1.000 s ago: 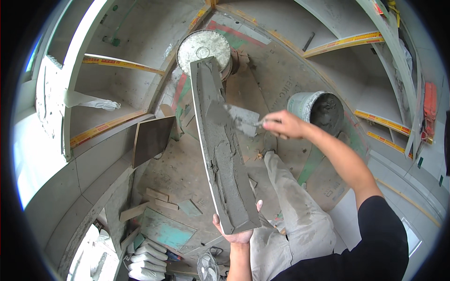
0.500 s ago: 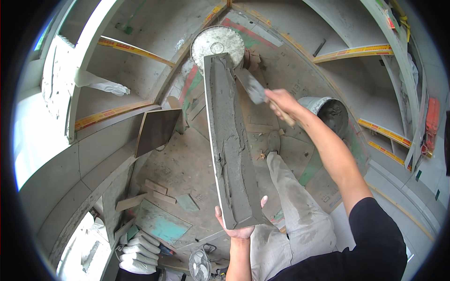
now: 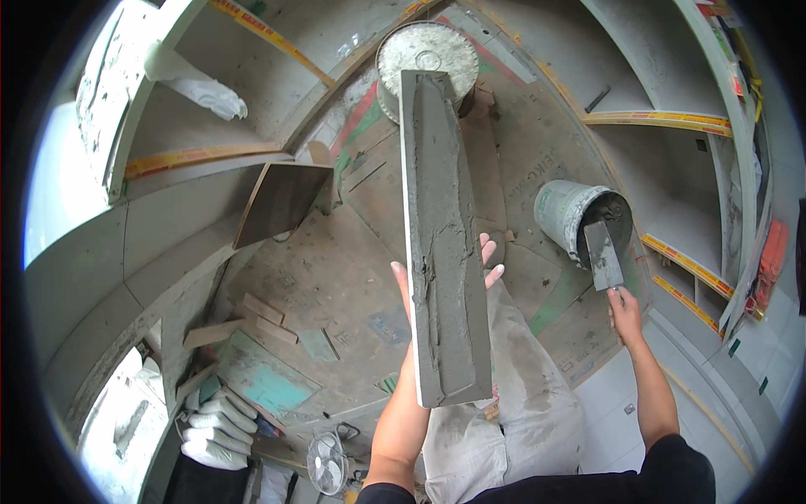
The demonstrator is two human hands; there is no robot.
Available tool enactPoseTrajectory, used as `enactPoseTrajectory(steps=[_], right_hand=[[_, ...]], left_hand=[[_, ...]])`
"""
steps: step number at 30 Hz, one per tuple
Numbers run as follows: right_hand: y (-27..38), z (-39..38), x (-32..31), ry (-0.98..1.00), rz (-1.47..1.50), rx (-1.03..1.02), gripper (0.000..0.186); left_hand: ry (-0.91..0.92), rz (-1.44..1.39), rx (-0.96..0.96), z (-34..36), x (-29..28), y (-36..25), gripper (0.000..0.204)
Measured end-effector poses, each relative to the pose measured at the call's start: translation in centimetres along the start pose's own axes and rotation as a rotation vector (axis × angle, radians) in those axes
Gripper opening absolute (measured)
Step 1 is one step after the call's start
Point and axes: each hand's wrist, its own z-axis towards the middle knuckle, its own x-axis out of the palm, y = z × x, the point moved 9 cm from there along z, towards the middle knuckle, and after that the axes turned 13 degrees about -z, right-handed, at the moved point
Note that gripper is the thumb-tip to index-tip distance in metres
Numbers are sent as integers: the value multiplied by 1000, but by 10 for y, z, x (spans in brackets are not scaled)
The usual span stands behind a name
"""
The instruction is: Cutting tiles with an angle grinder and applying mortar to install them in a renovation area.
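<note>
Centre: we see the long mortar-coated tile [image 3: 441, 252] filling the middle, blocking passage from left to right.
Right: our trowel [image 3: 603, 254] sits at the bucket [image 3: 571, 217] mouth; open floor lies between bucket and tile.
Left: the leaning brown board [image 3: 281, 200] and scattered tile offcuts [image 3: 252, 319] crowd the floor.
Far: a round tub [image 3: 428, 50] stands behind the tile's far end.

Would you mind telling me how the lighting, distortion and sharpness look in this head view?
In the head view, fisheye bends the grey wall edges toward a black rim; daylight blows out the far left; the long mortar-coated tile strip on the left hand is sharp and evenly lit, as are the right hand and its flat steel trowel.
</note>
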Motion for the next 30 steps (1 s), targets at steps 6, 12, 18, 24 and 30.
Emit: enactPoseTrajectory(steps=[6,12,18,24,30], right_hand=[[296,-99,-72,137,-215,-866,29],[461,-113,-51,147,-738,-1092,34],[448,-153,-12,431,-891,-1081,41],[419,-225,-60,455,-188,-1174,40],[339,-210,-112,-147,653,-963,41]], left_hand=[[-96,-26,88,-13,-2,14,104],[-72,-101,155,-42,2,16,87],[-21,-113,147,-55,-12,8,88],[40,-198,-50,-65,-7,14,110],[-25,-89,126,-47,14,6,103]])
